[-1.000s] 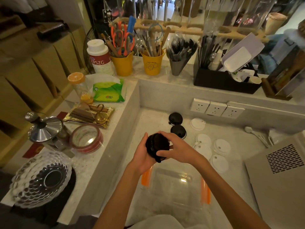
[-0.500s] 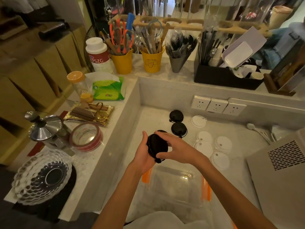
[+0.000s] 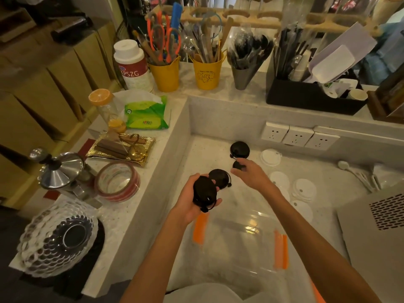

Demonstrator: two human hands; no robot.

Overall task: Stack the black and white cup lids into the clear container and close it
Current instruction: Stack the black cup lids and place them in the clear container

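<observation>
My left hand (image 3: 187,205) is shut on a small stack of black cup lids (image 3: 204,192), held above the far rim of the clear container (image 3: 240,243) with orange clasps. Another black lid (image 3: 220,178) shows just behind that stack; I cannot tell whether it is held or lying on the counter. My right hand (image 3: 250,176) reaches forward with its fingers spread over a black lid (image 3: 237,165) on the counter. One more black lid (image 3: 239,149) lies beyond it. Several white lids (image 3: 303,189) lie to the right.
A wall with three sockets (image 3: 298,136) closes the back of the sunken counter. A grey vented appliance (image 3: 380,226) stands at the right. On the raised ledge at the left are a tape roll (image 3: 118,182), a metal pot (image 3: 61,171) and a glass dish (image 3: 56,239).
My right hand has let go of the black stack and moved forward and right onto a lid on the counter. My left hand keeps the stack, a little lower and to the left.
</observation>
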